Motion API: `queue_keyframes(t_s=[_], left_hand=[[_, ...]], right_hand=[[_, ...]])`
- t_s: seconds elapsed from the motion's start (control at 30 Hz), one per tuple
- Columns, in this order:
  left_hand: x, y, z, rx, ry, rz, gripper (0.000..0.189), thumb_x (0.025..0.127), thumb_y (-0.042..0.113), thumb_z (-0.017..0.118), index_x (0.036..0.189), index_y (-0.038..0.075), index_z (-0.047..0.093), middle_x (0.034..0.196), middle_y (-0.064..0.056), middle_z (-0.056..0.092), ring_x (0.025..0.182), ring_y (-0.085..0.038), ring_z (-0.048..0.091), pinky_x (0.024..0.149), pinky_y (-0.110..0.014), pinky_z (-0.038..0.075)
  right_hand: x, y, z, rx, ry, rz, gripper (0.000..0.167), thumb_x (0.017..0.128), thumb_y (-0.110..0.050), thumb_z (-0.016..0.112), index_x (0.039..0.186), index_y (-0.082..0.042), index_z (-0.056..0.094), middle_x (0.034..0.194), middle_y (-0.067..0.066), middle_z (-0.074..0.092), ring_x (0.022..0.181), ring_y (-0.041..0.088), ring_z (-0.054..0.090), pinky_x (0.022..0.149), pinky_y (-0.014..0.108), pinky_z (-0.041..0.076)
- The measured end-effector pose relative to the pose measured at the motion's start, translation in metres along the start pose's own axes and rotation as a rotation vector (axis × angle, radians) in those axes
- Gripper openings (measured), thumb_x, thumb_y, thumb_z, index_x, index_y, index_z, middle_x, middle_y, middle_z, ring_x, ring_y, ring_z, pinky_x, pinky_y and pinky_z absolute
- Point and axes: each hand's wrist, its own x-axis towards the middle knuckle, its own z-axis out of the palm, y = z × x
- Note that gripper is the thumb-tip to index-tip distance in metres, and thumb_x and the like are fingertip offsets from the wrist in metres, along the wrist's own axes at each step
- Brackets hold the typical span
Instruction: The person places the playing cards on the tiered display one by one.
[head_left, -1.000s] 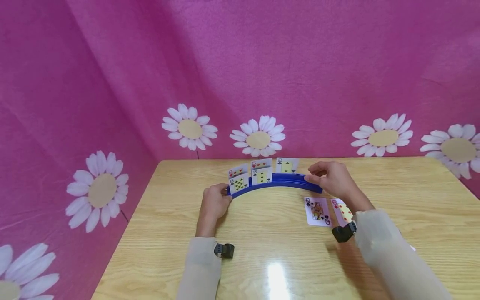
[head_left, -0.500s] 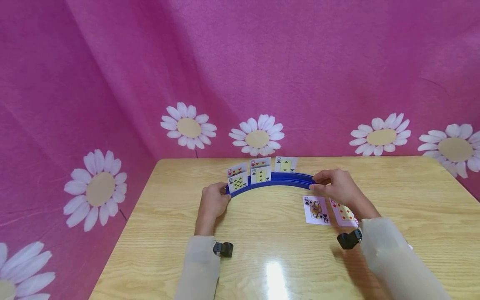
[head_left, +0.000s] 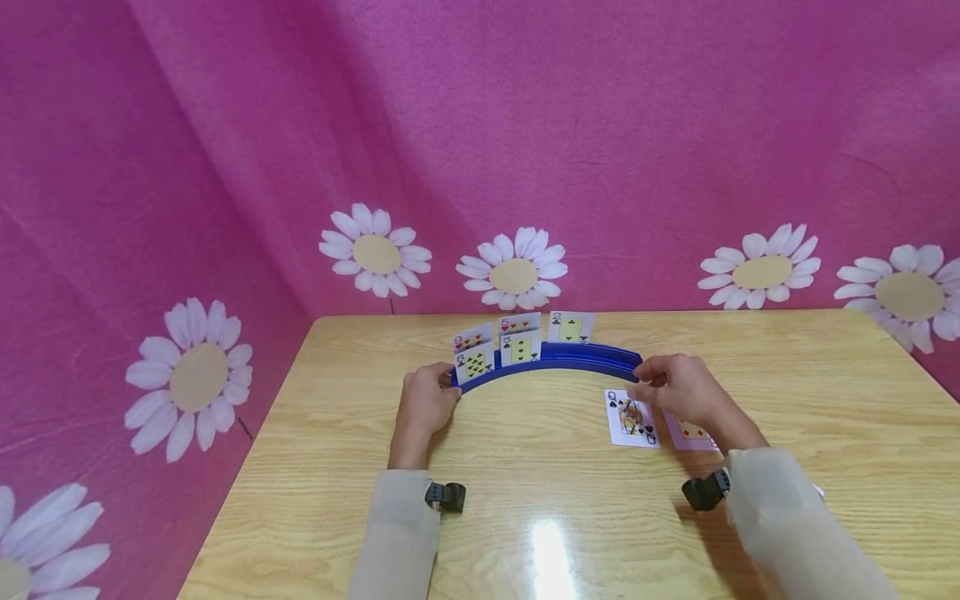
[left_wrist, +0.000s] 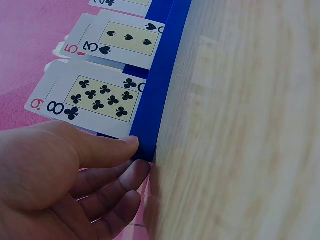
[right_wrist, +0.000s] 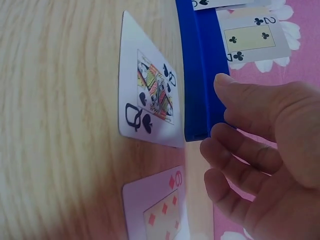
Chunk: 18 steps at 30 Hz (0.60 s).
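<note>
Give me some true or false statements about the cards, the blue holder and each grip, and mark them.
1. The left grip holds one end of the blue holder. True.
2. The queen of spades stands in the holder. False: the queen of spades lies on the table.
3. The eight of clubs stands in front of a red-suited card. True.
4. The right grip holds the two of clubs. False: the right grip holds no card; the two of clubs stands in the holder.

Queen of spades [head_left: 632,423] before card holder [head_left: 585,359]
</note>
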Motion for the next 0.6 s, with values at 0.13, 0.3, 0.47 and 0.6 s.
queue_keyframes(t_s=[0.13,0.3,0.47,0.6], left_hand=[[0.0000,0.0000,0.0001,0.001,0.003,-0.001,0.035,0.088,0.001,0.073,0.123,0.000,0.069,0.101,-0.013,0.072,0.095,-0.024,0.067,0.087,-0.039,0.052],[0.0002,0.0001,0.0000,0.003,-0.004,-0.015,0.035,0.089,0.002,0.072,0.123,0.001,0.069,0.102,-0.013,0.072,0.096,-0.024,0.066,0.088,-0.040,0.052],[0.0003,0.0004,0.0004,-0.005,-0.004,-0.021,0.035,0.088,0.001,0.073,0.123,0.001,0.069,0.103,-0.014,0.071,0.096,-0.025,0.066,0.087,-0.040,0.052],[0.0003,0.0006,0.0006,-0.008,-0.007,-0.030,0.035,0.089,0.002,0.073,0.124,0.001,0.069,0.104,-0.014,0.071,0.097,-0.024,0.066,0.088,-0.040,0.052]], right_hand=[[-0.0015,0.0022,0.0018,-0.015,-0.013,0.016,0.035,0.090,-0.019,0.076,0.113,0.006,0.068,0.097,0.012,0.066,0.085,0.025,0.055,0.072,0.036,0.049],[-0.0026,0.0052,0.0054,-0.043,-0.027,0.046,0.038,0.088,-0.021,0.078,0.113,0.005,0.069,0.095,0.010,0.066,0.084,0.025,0.054,0.070,0.035,0.048],[-0.0030,0.0074,0.0080,-0.045,-0.041,0.070,0.038,0.085,-0.021,0.081,0.112,0.004,0.069,0.096,0.009,0.065,0.085,0.026,0.054,0.071,0.037,0.047],[-0.0030,0.0086,0.0087,-0.068,-0.048,0.074,0.041,0.083,-0.023,0.083,0.111,0.004,0.070,0.095,0.010,0.065,0.085,0.027,0.053,0.072,0.038,0.047]])
